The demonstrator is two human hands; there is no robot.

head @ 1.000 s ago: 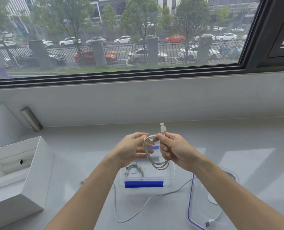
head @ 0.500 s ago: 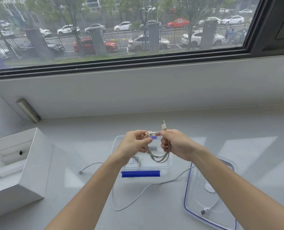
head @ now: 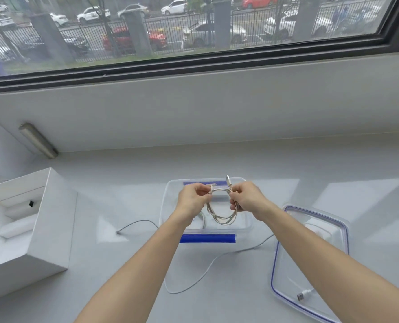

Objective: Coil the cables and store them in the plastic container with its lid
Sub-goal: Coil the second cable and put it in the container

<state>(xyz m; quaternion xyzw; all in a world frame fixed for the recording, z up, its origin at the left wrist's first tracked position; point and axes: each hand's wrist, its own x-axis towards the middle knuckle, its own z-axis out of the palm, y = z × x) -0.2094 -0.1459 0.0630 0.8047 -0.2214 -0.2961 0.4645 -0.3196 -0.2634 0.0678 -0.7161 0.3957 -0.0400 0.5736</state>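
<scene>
A coiled white cable (head: 221,213) hangs between my two hands above the clear plastic container (head: 168,206) with blue clips. My left hand (head: 191,200) pinches the coil's left side and one small plug end. My right hand (head: 246,198) grips the coil's right side, and a USB plug sticks up above its fingers. Another coiled cable lies inside the container, partly hidden by my left wrist. A second white cable (head: 208,266) trails loose over the table in front of the container. The clear lid (head: 333,224) with a blue seal lies to the right.
An open white cardboard box (head: 51,220) stands at the left. A metal cylinder (head: 38,141) leans against the wall at the back left. A white USB plug (head: 304,294) rests on the lid. The window sill wall runs along the back.
The view has tilted down. My hands have drawn slightly apart, widening the coil over the container. The loose cable on the table has not moved.
</scene>
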